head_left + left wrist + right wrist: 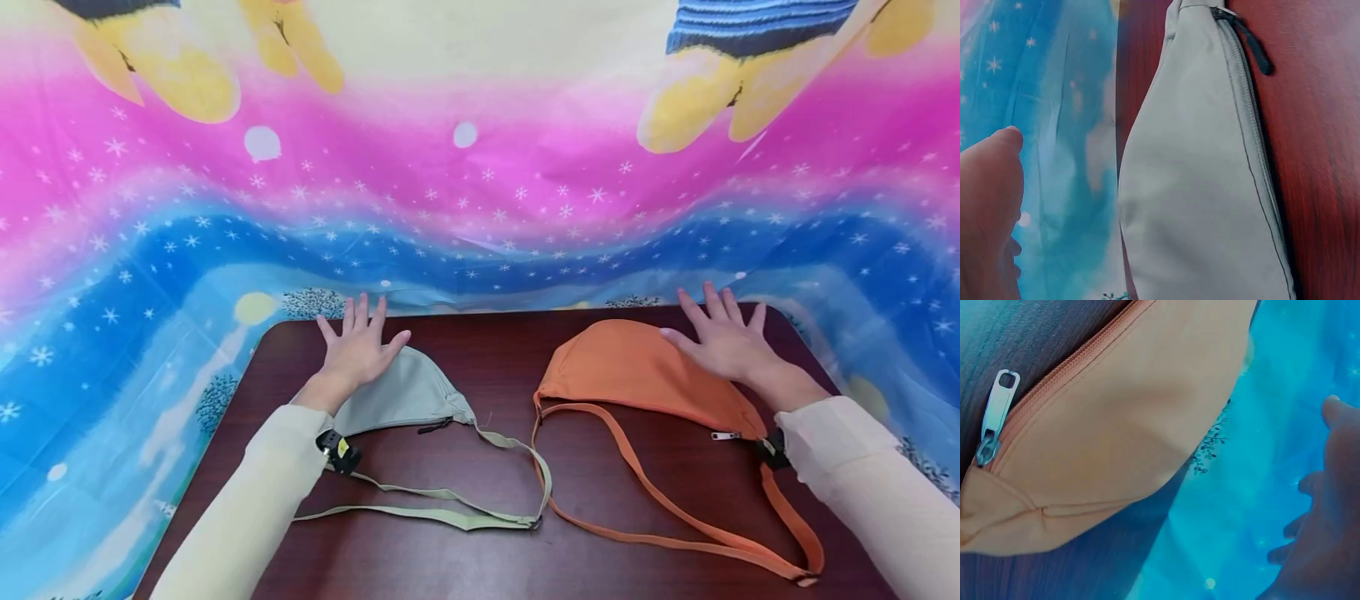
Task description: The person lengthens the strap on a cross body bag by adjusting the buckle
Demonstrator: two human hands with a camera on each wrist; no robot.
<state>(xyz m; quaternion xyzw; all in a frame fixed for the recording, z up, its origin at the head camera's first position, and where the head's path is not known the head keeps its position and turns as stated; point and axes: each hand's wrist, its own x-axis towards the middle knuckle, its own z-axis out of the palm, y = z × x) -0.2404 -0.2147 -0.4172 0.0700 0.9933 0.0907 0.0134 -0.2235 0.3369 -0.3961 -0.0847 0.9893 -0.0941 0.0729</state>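
Note:
Two zippered waist bags with straps lie on a dark red-brown table. The pale grey-green bag (408,392) is on the left, its dark zipper pull (1257,50) showing in the left wrist view. On the right is the orange bag (622,367), with a silver zipper pull (999,412) in the right wrist view. My left hand (358,346) spreads its fingers over the far left part of the grey-green bag. My right hand (726,337) is likewise spread above the orange bag's right side. Neither hand grips anything; contact with the bags cannot be told.
The grey-green strap (450,517) and the orange strap (675,533) loop toward the table's near side and meet near the middle. Behind the table (495,350) hangs a pink and blue snowflake-patterned cloth (480,192), which also runs along both sides.

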